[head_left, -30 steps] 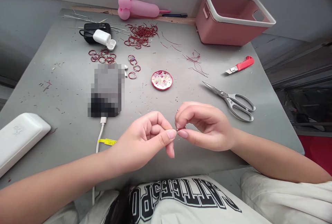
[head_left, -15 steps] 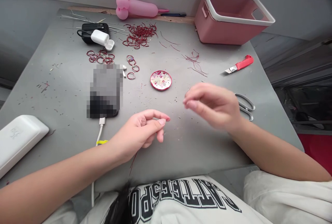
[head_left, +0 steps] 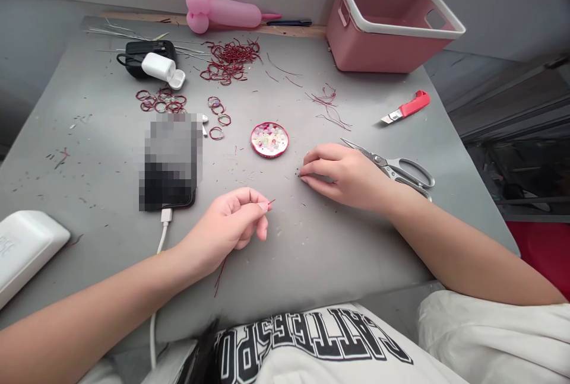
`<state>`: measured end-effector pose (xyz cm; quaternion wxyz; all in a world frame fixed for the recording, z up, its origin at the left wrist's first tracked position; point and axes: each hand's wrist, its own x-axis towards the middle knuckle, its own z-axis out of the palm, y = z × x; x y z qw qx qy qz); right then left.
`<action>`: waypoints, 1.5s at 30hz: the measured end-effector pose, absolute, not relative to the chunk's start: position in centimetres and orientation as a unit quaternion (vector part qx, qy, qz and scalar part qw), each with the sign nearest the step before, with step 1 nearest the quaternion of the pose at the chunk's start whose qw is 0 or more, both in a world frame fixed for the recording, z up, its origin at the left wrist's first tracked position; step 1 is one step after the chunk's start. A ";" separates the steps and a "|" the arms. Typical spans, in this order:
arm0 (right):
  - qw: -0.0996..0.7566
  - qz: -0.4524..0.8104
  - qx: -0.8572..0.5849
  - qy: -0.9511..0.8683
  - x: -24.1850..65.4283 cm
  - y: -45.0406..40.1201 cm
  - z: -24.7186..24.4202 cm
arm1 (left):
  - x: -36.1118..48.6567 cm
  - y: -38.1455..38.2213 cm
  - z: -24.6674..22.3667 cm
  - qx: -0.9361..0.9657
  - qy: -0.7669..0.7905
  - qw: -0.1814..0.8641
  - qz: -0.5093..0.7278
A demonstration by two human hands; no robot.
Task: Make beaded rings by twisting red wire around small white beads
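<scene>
My left hand (head_left: pixel 236 221) pinches a thin dark red cord (head_left: pixel 219 277); a short tip of it pokes out past the thumb and the rest hangs below the palm. At the right, my right hand (head_left: pixel 341 175) rests on the grey table with thumb and fingertips together over tiny dark specks (head_left: pixel 299 174); anything between them is too small to make out. A round red-rimmed dish of pale and pink beads (head_left: pixel 269 139) lies beyond both hands. Silver scissors (head_left: pixel 392 165) lie partly behind my right wrist.
A phone (head_left: pixel 171 164) with a white cable lies left of the dish. Beaded red rings (head_left: pixel 161 101), a red cord pile (head_left: pixel 231 59) and a white earphone case (head_left: pixel 159 67) lie farther back. A red-handled knife (head_left: pixel 414 105) and a pink bin (head_left: pixel 378 45) stay at the right.
My right hand has come down onto the table and slightly left, uncovering more of the scissors. A cord tip now shows at my left fingertips. The view has shifted slightly.
</scene>
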<state>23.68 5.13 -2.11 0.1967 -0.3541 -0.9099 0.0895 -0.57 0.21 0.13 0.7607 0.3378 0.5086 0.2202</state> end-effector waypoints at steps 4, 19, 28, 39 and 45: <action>0.197 0.063 -0.353 -0.913 23.4 5.1 -2.5 | -0.6 0.2 0.1 0.342 0.504 0.763 0.216; 0.189 0.014 -0.345 -0.919 23.5 5.1 -2.2 | -0.7 0.1 -0.1 0.358 0.504 0.757 0.213; 0.185 0.036 -0.330 -0.925 23.9 5.3 -2.4 | -0.7 0.2 0.0 0.341 0.501 0.765 0.218; 0.178 0.079 -0.368 -0.909 23.3 5.1 -2.0 | -0.7 0.2 -0.1 0.320 0.496 0.775 0.228; 0.233 0.189 -0.382 -0.874 22.4 4.2 -0.8 | -0.8 0.0 -0.2 0.333 0.492 0.771 0.228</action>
